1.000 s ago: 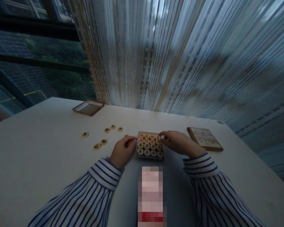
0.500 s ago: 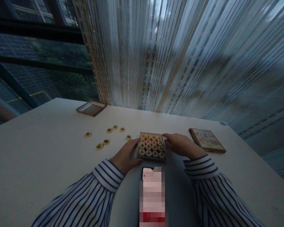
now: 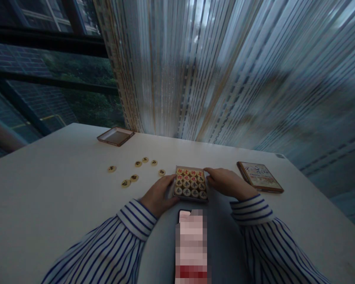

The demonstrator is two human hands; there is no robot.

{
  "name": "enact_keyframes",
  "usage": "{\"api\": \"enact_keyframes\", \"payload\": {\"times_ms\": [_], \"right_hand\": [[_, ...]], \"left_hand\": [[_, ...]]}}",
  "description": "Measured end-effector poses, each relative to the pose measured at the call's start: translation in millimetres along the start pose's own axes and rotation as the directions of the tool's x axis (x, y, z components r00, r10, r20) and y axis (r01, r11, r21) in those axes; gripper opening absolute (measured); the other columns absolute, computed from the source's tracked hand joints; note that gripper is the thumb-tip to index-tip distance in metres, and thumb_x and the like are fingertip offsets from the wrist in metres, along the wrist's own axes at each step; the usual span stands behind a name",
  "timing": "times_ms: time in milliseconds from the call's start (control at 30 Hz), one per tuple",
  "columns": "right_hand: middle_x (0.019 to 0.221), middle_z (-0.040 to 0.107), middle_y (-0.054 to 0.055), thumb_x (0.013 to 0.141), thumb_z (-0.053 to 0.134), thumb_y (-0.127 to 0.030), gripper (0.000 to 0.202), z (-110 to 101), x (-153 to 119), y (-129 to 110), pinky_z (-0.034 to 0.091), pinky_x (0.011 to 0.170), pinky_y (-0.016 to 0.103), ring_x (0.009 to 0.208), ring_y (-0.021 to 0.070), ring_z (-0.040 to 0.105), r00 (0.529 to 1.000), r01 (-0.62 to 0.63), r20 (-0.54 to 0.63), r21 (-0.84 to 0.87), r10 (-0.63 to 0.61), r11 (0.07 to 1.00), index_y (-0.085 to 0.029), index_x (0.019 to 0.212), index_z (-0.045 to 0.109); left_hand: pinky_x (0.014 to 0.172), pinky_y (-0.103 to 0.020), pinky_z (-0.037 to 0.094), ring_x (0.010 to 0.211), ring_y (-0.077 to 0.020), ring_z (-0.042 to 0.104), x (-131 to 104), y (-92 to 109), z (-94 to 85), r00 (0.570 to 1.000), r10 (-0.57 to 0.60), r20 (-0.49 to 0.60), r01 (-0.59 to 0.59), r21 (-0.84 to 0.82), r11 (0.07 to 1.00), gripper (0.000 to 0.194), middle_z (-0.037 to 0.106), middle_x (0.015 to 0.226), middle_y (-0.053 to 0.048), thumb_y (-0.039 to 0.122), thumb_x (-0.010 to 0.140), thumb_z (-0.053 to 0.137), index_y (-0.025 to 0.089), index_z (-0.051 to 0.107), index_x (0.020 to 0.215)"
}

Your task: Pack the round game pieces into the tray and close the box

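The open xiangqi box (image 3: pixel 191 199) sits on the white table (image 3: pixel 62 189), between the two hands. Its xiangqi pieces (image 3: pixel 186 184) show in four rows of four: the far row has red characters, the second has three red and one black, and the two near rows are black.

The left hand (image 3: pixel 157 198) is partly open at the box's left side, thumb spread toward the near left corner and fingers along the left wall. A second ago its fingers were curled together by that wall; now the thumb has come away from them. The right hand (image 3: pixel 229 184) stays at the far right corner, index finger stretched out to the rim and the other fingers bent beneath; how firmly they press cannot be told.

Seven loose pieces (image 3: pixel 134 178) lie to the left of the box. The one nearest it (image 3: pixel 161 172), partly covered by the left hand in the earliest frame, now shows whole. The camera view has shifted slightly.

Just on the near side of the box lies a phone (image 3: pixel 184 215), mostly masked by pixel blocks. An open shallow tray (image 3: pixel 116 136) rests by the table's far left edge, and a flat case with a printed cover (image 3: pixel 260 176) lies right of the right hand. A striped string curtain (image 3: pixel 171 71) hangs beyond the table, beside a window (image 3: pixel 53 81) on the left.
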State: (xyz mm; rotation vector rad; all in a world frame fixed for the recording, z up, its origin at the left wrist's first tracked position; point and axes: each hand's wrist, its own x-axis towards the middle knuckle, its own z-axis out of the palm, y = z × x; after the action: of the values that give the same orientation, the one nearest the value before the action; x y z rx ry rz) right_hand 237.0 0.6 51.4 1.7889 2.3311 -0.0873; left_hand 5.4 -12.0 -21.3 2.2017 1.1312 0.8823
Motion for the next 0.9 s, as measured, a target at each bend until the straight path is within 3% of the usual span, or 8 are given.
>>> {"api": "enact_keyframes", "payload": {"times_ms": [133, 267, 333, 400, 600, 767, 900], "right_hand": [[0.097, 0.067, 0.013, 0.085, 0.033, -0.024, 0.036, -0.3, 0.1, 0.6, 0.039, 0.063, 0.031, 0.089, 0.0274, 0.063, 0.998, -0.009, -0.061, 0.004, 0.009, 1.0, -0.018, 0.114, 0.052], [0.092, 0.068, 0.011, 0.088, 0.032, -0.028, 0.03, -3.0, -0.2, -0.6, 0.035, 0.06, 0.029, 0.084, 0.0246, 0.063, 0.991, 0.009, -0.133, 0.011, -0.008, 1.0, -0.018, 0.102, 0.057], [0.087, 0.068, 0.01, 0.089, 0.031, -0.029, 0.029, -4.1, 0.0, -1.7, 0.032, 0.056, 0.028, 0.079, 0.0234, 0.063, 0.989, 0.004, -0.149, -0.009, -0.005, 1.0, -0.018, 0.094, 0.058], [0.084, 0.068, 0.009, 0.089, 0.032, -0.029, 0.028, -4.4, 0.7, -2.7, 0.029, 0.053, 0.028, 0.075, 0.0223, 0.063, 0.987, -0.002, -0.163, -0.027, -0.003, 1.0, -0.018, 0.089, 0.057], [0.078, 0.067, 0.006, 0.086, 0.037, -0.028, 0.02, -4.0, 2.3, -5.0, 0.023, 0.051, 0.027, 0.067, 0.0178, 0.06, 0.968, 0.013, -0.251, -0.006, -0.014, 1.0, -0.019, 0.082, 0.055], [0.071, 0.063, 0.004, 0.087, 0.041, -0.032, 0.023, -7.0, 1.8, -8.2, 0.027, 0.054, 0.026, 0.066, 0.0158, 0.056, 0.945, 0.032, -0.327, 0.035, -0.019, 0.999, -0.019, 0.073, 0.054], [0.076, 0.063, 0.004, 0.086, 0.044, -0.032, 0.02, -7.0, 1.8, -10.0, 0.033, 0.059, 0.026, 0.069, 0.0163, 0.056, 0.917, 0.086, -0.396, 0.075, -0.049, 0.993, -0.019, 0.078, 0.057]], "left_hand": [[0.074, -0.035, 0.049, 0.092, -0.0219, 0.058, 1.8, 5.3, -4.4, 0.997, -0.005, -0.071, 0.007, 0.03, 1.0, 0.056, 0.06, 0.106, -0.011, 0.025, 0.064, 0.066, 0.017, 0.048, 0.116], [0.056, -0.026, 0.043, 0.063, -0.0143, 0.053, 3.9, 12.9, -13.7, 0.978, -0.063, -0.2, 0.084, 0.102, 0.991, 0.014, 0.056, 0.069, -0.001, 0.029, 0.071, 0.057, 0.017, 0.055, 0.077], [0.05, -0.023, 0.036, 0.052, -0.0111, 0.045, 3.7, 16.4, -16.9, 0.978, -0.059, -0.201, 0.084, 0.119, 0.989, 0.02, 0.045, 0.055, 0.004, 0.029, 0.073, 0.052, 0.018, 0.046, 0.058], [0.047, -0.021, 0.03, 0.046, -0.0091, 0.039, 2.4, 19.5, -17.4, 0.989, -0.035, -0.144, 0.05, 0.106, 0.993, 0.03, 0.037, 0.048, 0.006, 0.03, 0.075, 0.049, 0.019, 0.038, 0.05], [0.043, -0.019, 0.025, 0.04, -0.0066, 0.034, -2.0, 25.8, -11.3, 0.999, -0.032, 0.015, 0.032, 0.047, 0.998, 0.03, 0.034, 0.043, 0.008, 0.031, 0.077, 0.049, 0.017, 0.047, 0.051], [0.045, -0.019, 0.029, 0.042, -0.0074, 0.039, -3.0, 28.4, -11.0, 0.999, 0.023, -0.027, -0.02, 0.107, 0.994, 0.021, 0.044, 0.046, 0.006, 0.027, 0.078, 0.05, 0.016, 0.057, 0.061], [0.048, -0.02, 0.035, 0.047, -0.0089, 0.046, -2.9, 28.7, -10.9, 0.991, 0.12, -0.065, -0.11, 0.139, 0.984, 0.013, 0.055, 0.056, 0.001, 0.022, 0.077, 0.051, 0.015, 0.061, 0.071]]}}
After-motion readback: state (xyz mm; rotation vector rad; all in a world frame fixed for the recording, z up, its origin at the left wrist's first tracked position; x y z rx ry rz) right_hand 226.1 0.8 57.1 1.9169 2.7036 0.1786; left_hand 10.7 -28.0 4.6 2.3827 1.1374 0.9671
